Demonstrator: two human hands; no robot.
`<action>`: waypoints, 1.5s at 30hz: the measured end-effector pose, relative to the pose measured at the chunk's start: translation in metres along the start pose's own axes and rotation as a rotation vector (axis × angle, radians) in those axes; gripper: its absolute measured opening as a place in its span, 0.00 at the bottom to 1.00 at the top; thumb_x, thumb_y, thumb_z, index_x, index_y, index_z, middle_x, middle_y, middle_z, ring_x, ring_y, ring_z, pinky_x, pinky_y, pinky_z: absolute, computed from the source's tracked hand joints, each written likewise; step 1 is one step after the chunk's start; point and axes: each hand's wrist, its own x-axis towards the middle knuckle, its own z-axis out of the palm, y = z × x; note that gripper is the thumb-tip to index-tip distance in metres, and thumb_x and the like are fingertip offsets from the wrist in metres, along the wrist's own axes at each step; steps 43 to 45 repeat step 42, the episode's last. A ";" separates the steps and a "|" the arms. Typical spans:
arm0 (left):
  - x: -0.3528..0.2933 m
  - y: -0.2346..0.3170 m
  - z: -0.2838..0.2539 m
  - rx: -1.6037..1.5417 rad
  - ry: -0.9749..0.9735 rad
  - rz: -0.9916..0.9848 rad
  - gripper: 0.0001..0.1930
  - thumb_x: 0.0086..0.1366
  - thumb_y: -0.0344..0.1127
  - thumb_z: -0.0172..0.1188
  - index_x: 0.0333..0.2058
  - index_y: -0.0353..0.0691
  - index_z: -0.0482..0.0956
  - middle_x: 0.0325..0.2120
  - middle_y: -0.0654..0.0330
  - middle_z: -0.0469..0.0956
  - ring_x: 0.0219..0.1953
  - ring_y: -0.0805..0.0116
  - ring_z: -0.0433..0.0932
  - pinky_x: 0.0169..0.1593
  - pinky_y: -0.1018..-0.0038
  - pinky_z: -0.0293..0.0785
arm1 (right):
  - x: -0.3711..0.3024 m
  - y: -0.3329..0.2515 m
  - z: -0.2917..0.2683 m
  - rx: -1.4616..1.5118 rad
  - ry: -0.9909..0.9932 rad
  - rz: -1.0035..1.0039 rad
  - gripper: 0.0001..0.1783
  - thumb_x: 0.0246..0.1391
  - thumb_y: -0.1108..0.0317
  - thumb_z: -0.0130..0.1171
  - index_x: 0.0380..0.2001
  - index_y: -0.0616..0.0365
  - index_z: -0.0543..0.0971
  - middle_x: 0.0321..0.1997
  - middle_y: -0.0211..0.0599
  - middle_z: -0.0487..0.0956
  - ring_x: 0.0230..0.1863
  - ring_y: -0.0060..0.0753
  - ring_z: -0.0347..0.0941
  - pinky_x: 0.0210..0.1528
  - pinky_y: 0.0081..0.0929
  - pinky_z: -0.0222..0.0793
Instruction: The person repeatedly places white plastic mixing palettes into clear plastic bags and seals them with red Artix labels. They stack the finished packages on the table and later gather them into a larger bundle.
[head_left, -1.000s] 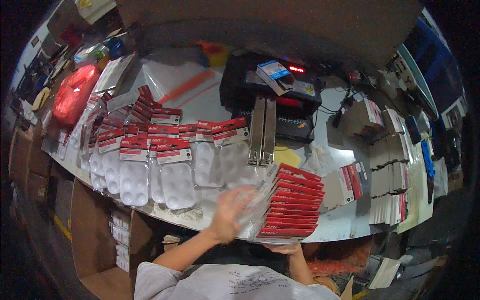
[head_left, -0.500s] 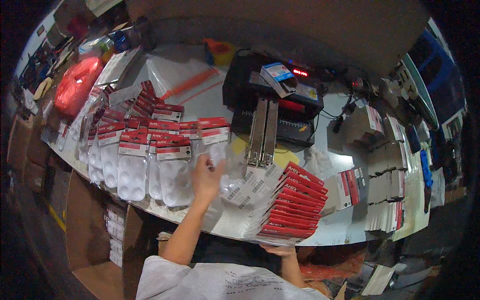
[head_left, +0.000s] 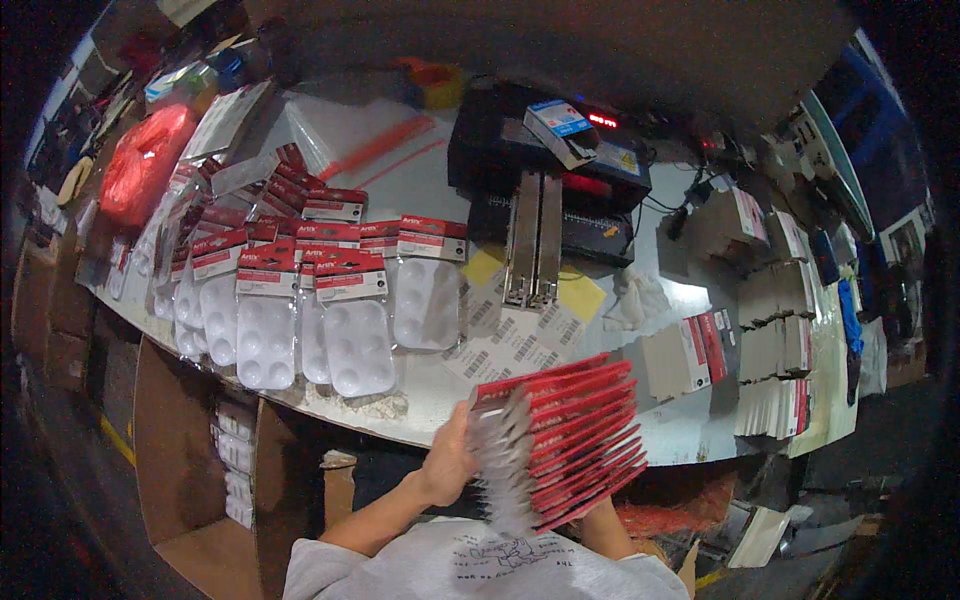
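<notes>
A fanned bundle of clear packs with red header cards (head_left: 580,430) is held over the table's front edge, close to my body. My left hand (head_left: 452,462) grips the bundle's left side, with some fingers hidden behind it. From below on the right, my right hand (head_left: 602,515) holds the same bundle; its fingers are mostly covered by the cards. Left of the bundle, packs of white plastic paint palettes (head_left: 360,345) lie in overlapping rows with red-and-white cards. The rightmost palette pack (head_left: 427,300) lies flat, apart from both hands.
A black machine (head_left: 550,160) with a red display carries a small blue-and-white box (head_left: 560,130). A stapler-like metal rail (head_left: 533,240) extends before it, above barcode label sheets (head_left: 500,340). Card stacks (head_left: 775,350) stand right; a red plastic bag (head_left: 150,165) sits far left.
My left hand has moved from the rightmost palette pack down to the bundle, leaving that pack on the table. The bundle has been drawn toward me and turned in my hands.
</notes>
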 end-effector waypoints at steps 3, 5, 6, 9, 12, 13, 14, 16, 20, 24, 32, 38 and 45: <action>0.000 0.012 -0.007 0.162 -0.172 0.227 0.58 0.43 0.58 0.64 0.58 0.26 0.37 0.57 0.40 0.47 0.59 0.46 0.49 0.61 0.65 0.45 | 0.004 -0.006 0.001 -0.201 -0.044 -0.094 0.42 0.39 0.42 0.55 0.56 0.51 0.61 0.59 0.42 0.60 0.58 0.49 0.55 0.59 0.51 0.50; -0.002 0.024 -0.008 0.239 -0.218 0.237 0.65 0.37 0.61 0.67 0.58 0.26 0.33 0.58 0.39 0.41 0.60 0.45 0.46 0.61 0.63 0.43 | 0.008 -0.007 0.001 -0.288 -0.075 -0.141 0.41 0.38 0.43 0.57 0.56 0.51 0.62 0.58 0.42 0.61 0.58 0.48 0.56 0.59 0.50 0.50; -0.002 0.030 -0.007 0.323 -0.243 0.228 0.67 0.33 0.61 0.69 0.58 0.26 0.32 0.58 0.38 0.40 0.60 0.45 0.46 0.61 0.62 0.43 | 0.010 -0.007 0.000 -0.325 -0.096 -0.166 0.41 0.38 0.44 0.57 0.55 0.51 0.63 0.58 0.42 0.62 0.58 0.48 0.57 0.59 0.50 0.50; 0.006 0.039 -0.010 0.794 -0.350 0.201 0.71 0.30 0.63 0.70 0.58 0.26 0.30 0.58 0.38 0.38 0.60 0.45 0.46 0.62 0.60 0.42 | 0.023 -0.003 0.000 -0.419 -0.153 -0.257 0.40 0.37 0.45 0.59 0.54 0.51 0.64 0.57 0.41 0.64 0.57 0.46 0.58 0.59 0.49 0.51; 0.019 0.034 -0.018 0.637 -0.240 0.312 0.58 0.35 0.59 0.68 0.59 0.36 0.46 0.58 0.45 0.48 0.60 0.46 0.48 0.62 0.54 0.39 | 0.041 0.009 0.000 -0.497 -0.227 -0.345 0.40 0.36 0.46 0.61 0.54 0.51 0.65 0.56 0.40 0.66 0.57 0.44 0.60 0.58 0.48 0.52; 0.025 0.029 -0.023 0.658 -0.238 0.417 0.53 0.37 0.58 0.68 0.59 0.40 0.51 0.58 0.48 0.51 0.60 0.46 0.49 0.62 0.53 0.38 | 0.044 0.013 0.002 -0.517 -0.253 -0.372 0.39 0.36 0.47 0.61 0.53 0.51 0.66 0.56 0.40 0.66 0.56 0.44 0.60 0.58 0.47 0.53; 0.030 0.022 -0.029 0.680 -0.235 0.525 0.49 0.39 0.57 0.67 0.58 0.44 0.56 0.57 0.50 0.54 0.60 0.46 0.49 0.62 0.51 0.38 | 0.047 0.018 0.003 -0.504 -0.255 -0.380 0.39 0.36 0.47 0.62 0.53 0.51 0.66 0.55 0.40 0.67 0.56 0.43 0.61 0.58 0.47 0.53; 0.026 0.010 -0.028 0.507 -0.152 0.461 0.39 0.41 0.55 0.66 0.54 0.51 0.66 0.55 0.55 0.61 0.60 0.49 0.51 0.61 0.48 0.39 | 0.050 0.029 0.007 -0.468 -0.244 -0.379 0.39 0.35 0.48 0.63 0.52 0.51 0.67 0.55 0.39 0.68 0.56 0.42 0.62 0.58 0.46 0.54; 0.017 -0.021 -0.027 0.150 -0.184 0.124 0.44 0.43 0.50 0.67 0.57 0.40 0.56 0.55 0.54 0.60 0.59 0.51 0.52 0.61 0.58 0.43 | 0.044 0.034 0.011 -0.322 -0.157 -0.328 0.38 0.30 0.54 0.68 0.50 0.50 0.70 0.54 0.38 0.69 0.56 0.42 0.62 0.58 0.41 0.54; 0.009 -0.030 -0.037 0.598 -0.154 0.344 0.53 0.37 0.49 0.71 0.57 0.35 0.49 0.52 0.49 0.60 0.57 0.52 0.55 0.59 0.61 0.48 | 0.050 0.005 0.021 -0.421 -0.041 -0.267 0.48 0.25 0.56 0.72 0.54 0.56 0.64 0.56 0.42 0.65 0.60 0.42 0.55 0.61 0.38 0.49; 0.074 0.027 -0.115 0.113 0.176 -0.155 0.46 0.35 0.44 0.70 0.54 0.33 0.58 0.52 0.49 0.62 0.53 0.55 0.62 0.56 0.66 0.57 | 0.160 -0.087 0.057 -0.223 0.164 -0.129 0.38 0.34 0.50 0.68 0.47 0.59 0.69 0.47 0.43 0.73 0.48 0.37 0.70 0.51 0.32 0.63; 0.110 0.036 -0.127 -0.200 0.189 -0.443 0.36 0.43 0.37 0.65 0.52 0.36 0.61 0.46 0.53 0.68 0.49 0.62 0.67 0.52 0.70 0.63 | 0.193 -0.100 0.056 0.270 0.183 0.195 0.41 0.34 0.49 0.67 0.51 0.59 0.66 0.47 0.41 0.73 0.49 0.37 0.68 0.53 0.32 0.61; 0.078 0.032 -0.118 -0.034 0.171 -0.166 0.41 0.41 0.41 0.67 0.53 0.35 0.58 0.46 0.52 0.68 0.47 0.62 0.68 0.49 0.69 0.66 | 0.174 -0.099 0.059 0.083 0.144 -0.100 0.49 0.31 0.51 0.69 0.56 0.60 0.60 0.54 0.44 0.66 0.54 0.37 0.64 0.56 0.34 0.57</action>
